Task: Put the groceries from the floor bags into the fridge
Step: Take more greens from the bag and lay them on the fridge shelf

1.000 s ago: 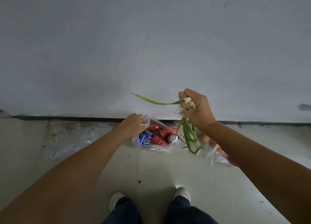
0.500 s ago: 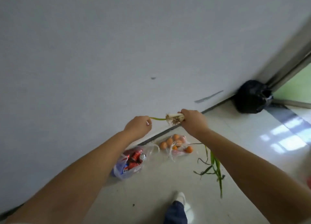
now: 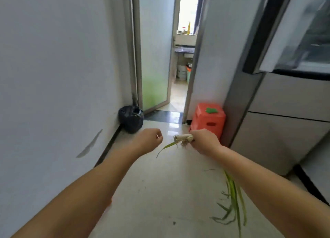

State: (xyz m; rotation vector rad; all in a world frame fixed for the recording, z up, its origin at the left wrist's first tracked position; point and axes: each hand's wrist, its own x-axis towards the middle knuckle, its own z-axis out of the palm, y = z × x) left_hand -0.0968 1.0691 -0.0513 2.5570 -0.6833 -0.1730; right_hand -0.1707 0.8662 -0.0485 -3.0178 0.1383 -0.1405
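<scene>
White-bulbed, green-leaved spring onions [image 3: 184,138]; behind them an orange-red stool [image 3: 208,120] with a green patch, a black bag [image 3: 131,118] left of it, a grey fridge [image 3: 278,112] right.

Glossy tile, brushed metal and matt paint are seen around a rooty bunch of spring onions.

The pale tiled floor [image 3: 160,193] is polished, with window light mirrored near the doorway. The grey fridge [image 3: 285,130] is faced in smooth, satin metal-look panels, with a glossy dark glass-like upper door. The orange stool [image 3: 208,119] is moulded from smooth plastic. The black bin bag [image 3: 131,119] is made of thin, crinkled, shiny plastic film. The white wall [image 3: 53,68] is matt painted, scuffed in one place. The green spring onions [image 3: 184,138], gripped by the right hand [image 3: 203,141], are shown with fibrous roots and waxy leaves. The frosted glass door [image 3: 154,59] is framed in metal.
</scene>
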